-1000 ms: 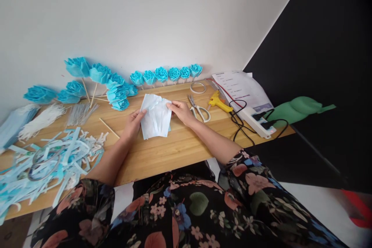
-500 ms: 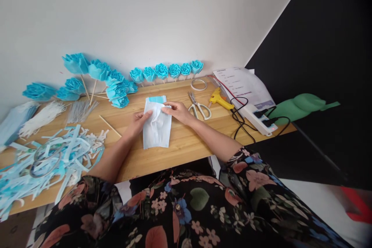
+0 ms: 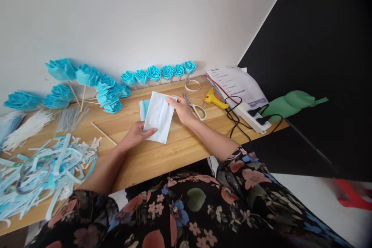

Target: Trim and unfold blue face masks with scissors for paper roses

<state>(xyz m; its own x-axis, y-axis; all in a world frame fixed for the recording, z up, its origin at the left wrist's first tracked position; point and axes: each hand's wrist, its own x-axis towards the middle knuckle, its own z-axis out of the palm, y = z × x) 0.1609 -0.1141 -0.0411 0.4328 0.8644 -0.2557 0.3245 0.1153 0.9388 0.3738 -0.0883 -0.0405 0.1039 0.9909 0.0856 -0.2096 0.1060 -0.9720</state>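
Between my two hands is a pale blue-white face mask sheet [image 3: 158, 116], tilted and held above the table. My left hand [image 3: 139, 133] pinches its lower left edge, thumb on top. At the upper right corner, my right hand [image 3: 180, 107] grips it between thumb and fingers. Partly hidden behind it, a turquoise piece [image 3: 144, 109] of similar sheet lies on the table. Scissors [image 3: 196, 107] with white handles rest just beyond my right hand. A thin wooden stick [image 3: 104, 133] lies left of my left hand.
Blue paper-like flowers [image 3: 154, 73] on sticks line the wall. Cut strips [image 3: 55, 170] pile up at the left, near white cords [image 3: 30, 126] and grey wires [image 3: 71, 119]. A yellow glue gun [image 3: 214, 99], a tape roll [image 3: 193, 85], papers [image 3: 238, 83] and a power strip [image 3: 254, 118] are at the right.
The sheet has turned clockwise and been lifted off the turquoise piece. My left hand has slid down to its lower left edge; my right hand holds its upper corner. The view has shifted slightly.
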